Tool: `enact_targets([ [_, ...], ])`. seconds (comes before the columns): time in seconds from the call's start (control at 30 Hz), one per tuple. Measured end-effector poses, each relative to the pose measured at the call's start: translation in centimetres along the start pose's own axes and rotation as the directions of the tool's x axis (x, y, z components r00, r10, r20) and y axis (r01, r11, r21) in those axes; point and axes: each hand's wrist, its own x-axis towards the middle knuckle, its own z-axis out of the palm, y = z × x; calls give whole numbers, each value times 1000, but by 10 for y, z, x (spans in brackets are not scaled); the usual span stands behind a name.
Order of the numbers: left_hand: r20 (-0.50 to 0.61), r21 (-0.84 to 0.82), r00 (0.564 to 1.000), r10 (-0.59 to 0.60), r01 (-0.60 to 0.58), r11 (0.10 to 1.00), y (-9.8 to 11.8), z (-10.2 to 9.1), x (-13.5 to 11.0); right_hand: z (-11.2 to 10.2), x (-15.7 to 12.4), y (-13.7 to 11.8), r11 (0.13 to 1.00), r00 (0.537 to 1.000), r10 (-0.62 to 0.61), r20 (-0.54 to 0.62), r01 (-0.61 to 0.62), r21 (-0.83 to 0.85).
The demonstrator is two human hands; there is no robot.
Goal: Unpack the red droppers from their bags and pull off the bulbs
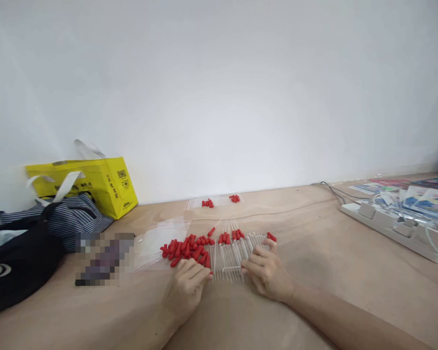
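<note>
A row of clear glass tubes [229, 255] lies on the wooden table [314, 253], some with red rubber bulbs [237, 235] at their far ends. A loose heap of red bulbs [184, 248] lies to their left. My left hand [187, 287] rests at the tubes' left edge with its fingers curled and pinched near the heap; what it holds I cannot make out. My right hand [268, 272] sits on the right side of the tubes, fingers bent and pressed onto them.
Clear plastic bags [160, 240] lie left of the heap, and two more with red bulbs [219, 200] lie near the wall. A yellow bag [105, 184], a striped bag [73, 216] and a black bag [18, 267] stand at left. A white power strip [390, 226] with cables and printed sheets is at right.
</note>
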Motion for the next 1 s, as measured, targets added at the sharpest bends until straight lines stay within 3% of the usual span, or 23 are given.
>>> enact_targets([
  [0.1,-118,-87,978,-173,163,983,-12,-11,5,0,1,7,984,983,180,-37,-180,7],
  [0.23,-210,-39,874,-438,440,897,-36,-29,11,3,5,11,947,947,316,-64,-319,-43],
  [0.3,-178,8,830,-528,538,843,-48,-36,12,4,5,14,930,939,339,-57,-344,-127],
  [0.4,-23,17,785,-619,619,785,-60,-44,8,6,3,19,896,928,371,-36,-368,-247],
  [0.5,111,-12,750,-652,657,753,-62,-45,3,7,1,24,876,922,388,-8,-372,-306],
  [0.6,179,-38,735,-654,670,742,-58,-44,2,8,0,24,867,918,396,19,-368,-336],
  [0.77,225,-50,729,-646,671,740,-57,-45,2,10,0,22,851,898,432,80,-376,-365],
  [0.93,285,2,673,-683,712,702,-61,-55,2,9,1,18,841,860,481,170,-398,-366],
  [1.0,256,33,692,-675,692,722,-61,-57,4,8,3,17,837,852,491,182,-404,-370],
])
